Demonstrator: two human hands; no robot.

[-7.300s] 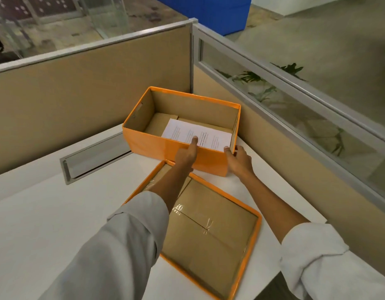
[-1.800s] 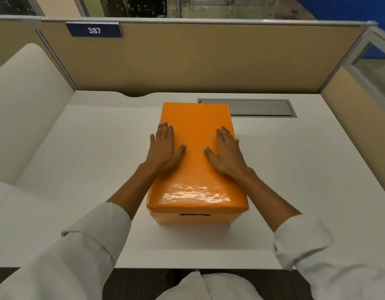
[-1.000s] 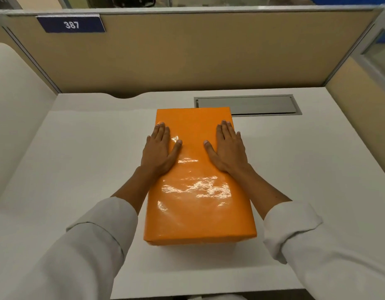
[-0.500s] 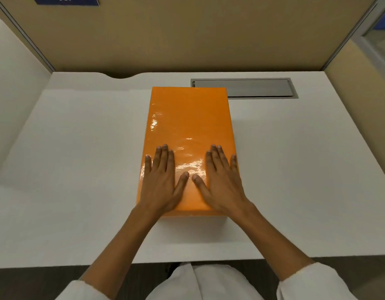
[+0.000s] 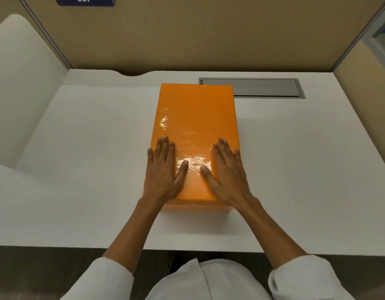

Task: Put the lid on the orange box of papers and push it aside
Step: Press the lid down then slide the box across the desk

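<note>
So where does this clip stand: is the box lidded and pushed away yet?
Done: the orange lid sits closed on the box, no papers showing. In hand: the left hand and right hand lie flat on its near end, fingers spread, no grip. Left: the box is central on the white desk, its far corner at the grey cable tray, so the push aside looks unfinished.

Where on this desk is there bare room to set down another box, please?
Wide bare desktop lies left of the orange box, out to the white side panel. Right of it, desktop is bare in front of the metal cable tray. The middle is taken by box and both hands.
</note>
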